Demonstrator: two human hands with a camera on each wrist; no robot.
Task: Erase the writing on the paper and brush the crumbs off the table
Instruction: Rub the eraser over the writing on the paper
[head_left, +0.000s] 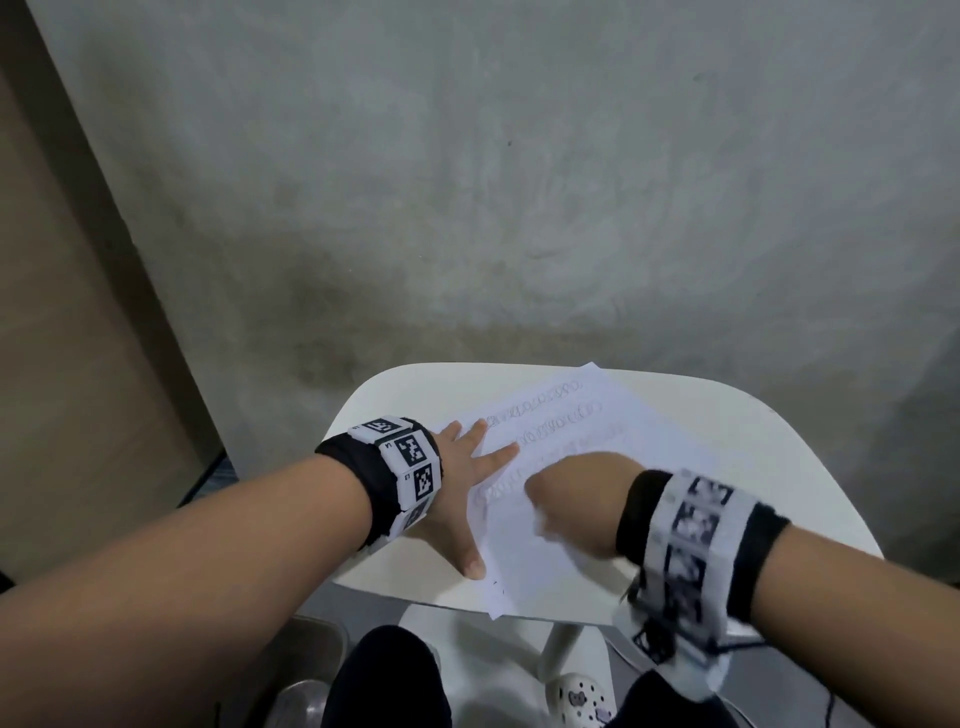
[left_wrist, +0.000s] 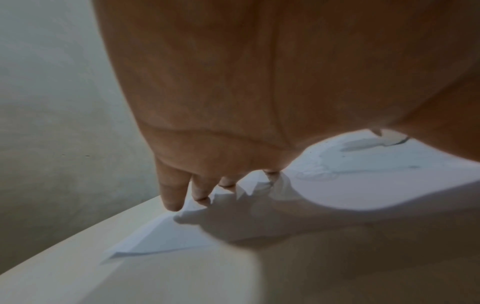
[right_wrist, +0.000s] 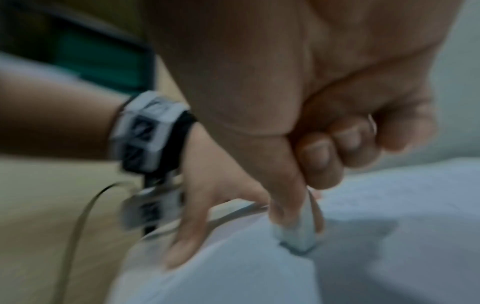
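Two hands working one sheet of paper (head_left: 587, 467) on the white bench (head_left: 395, 395), lower centre of the head view.

Left hand (head_left: 457, 483) is lying flat, fingers spread, its grip splayed wide and pressing the sheet's left edge down. Right hand (head_left: 576, 504) is sitting mid-sheet, motion-blurred; in the right wrist view its grip is pinching one pale eraser (right_wrist: 296, 234) between thumb and curled fingers, eraser tip touching the paper. About four rows of looped pencil writing (head_left: 550, 415) are showing toward the sheet's upper part, lower rows fainter. One marker band (head_left: 402, 467) on each wrist, two total. Crumb count: cannot tell.
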